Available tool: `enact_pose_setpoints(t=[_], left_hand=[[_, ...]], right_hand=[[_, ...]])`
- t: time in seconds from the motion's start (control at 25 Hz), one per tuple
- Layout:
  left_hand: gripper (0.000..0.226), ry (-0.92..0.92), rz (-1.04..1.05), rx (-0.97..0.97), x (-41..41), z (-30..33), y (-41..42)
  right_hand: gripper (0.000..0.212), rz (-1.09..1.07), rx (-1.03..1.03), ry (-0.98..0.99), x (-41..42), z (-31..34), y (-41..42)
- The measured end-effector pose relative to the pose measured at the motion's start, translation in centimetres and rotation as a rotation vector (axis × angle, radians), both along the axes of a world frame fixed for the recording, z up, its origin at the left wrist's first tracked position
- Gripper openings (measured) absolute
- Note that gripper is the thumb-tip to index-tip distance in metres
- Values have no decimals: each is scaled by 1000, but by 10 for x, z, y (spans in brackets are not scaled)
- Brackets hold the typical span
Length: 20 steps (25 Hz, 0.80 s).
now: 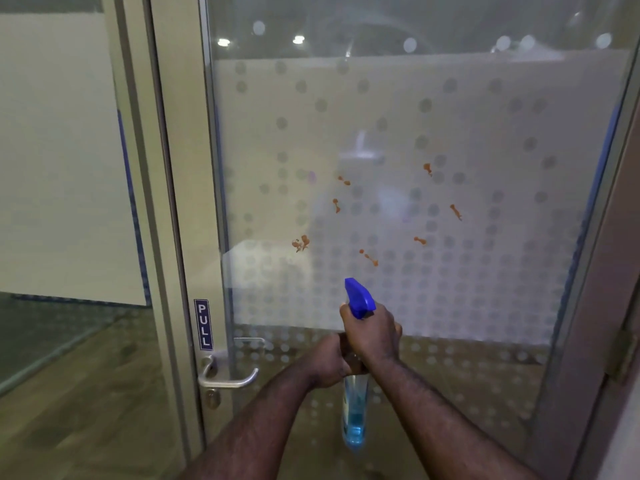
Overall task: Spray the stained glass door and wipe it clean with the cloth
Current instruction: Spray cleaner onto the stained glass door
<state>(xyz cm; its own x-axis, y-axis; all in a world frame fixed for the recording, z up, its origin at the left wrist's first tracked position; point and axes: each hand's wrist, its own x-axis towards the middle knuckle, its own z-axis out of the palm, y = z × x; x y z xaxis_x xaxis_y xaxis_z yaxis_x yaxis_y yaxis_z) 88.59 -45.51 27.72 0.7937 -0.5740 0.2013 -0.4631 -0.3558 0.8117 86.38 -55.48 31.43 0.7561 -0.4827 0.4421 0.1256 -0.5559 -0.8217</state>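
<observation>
A glass door (485,133) with a frosted dotted film fills the view. Several orange-red stains (369,258) are scattered over its middle. I hold a spray bottle (355,414) with clear sides, blue liquid and a blue trigger head upright in front of the glass, nozzle aimed at the stains. My right hand (372,332) is wrapped around the bottle's neck under the trigger head. My left hand (327,363) grips the bottle just below it, from the left. No cloth is visible.
A metal lever handle (230,379) sits on the door's left stile under a blue PULL sign (203,323). A fixed glass panel (59,168) stands left of the frame. A hinge (621,355) shows at the right edge. Wood-look floor lies below.
</observation>
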Motion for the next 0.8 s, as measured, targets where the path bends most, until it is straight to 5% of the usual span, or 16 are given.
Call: enact_pose_setpoints(t=[0.8], left_hand=[[17,-82,-90,34,37,105,-23]], right_hand=[[31,-166,59,-162,23,98,-16]])
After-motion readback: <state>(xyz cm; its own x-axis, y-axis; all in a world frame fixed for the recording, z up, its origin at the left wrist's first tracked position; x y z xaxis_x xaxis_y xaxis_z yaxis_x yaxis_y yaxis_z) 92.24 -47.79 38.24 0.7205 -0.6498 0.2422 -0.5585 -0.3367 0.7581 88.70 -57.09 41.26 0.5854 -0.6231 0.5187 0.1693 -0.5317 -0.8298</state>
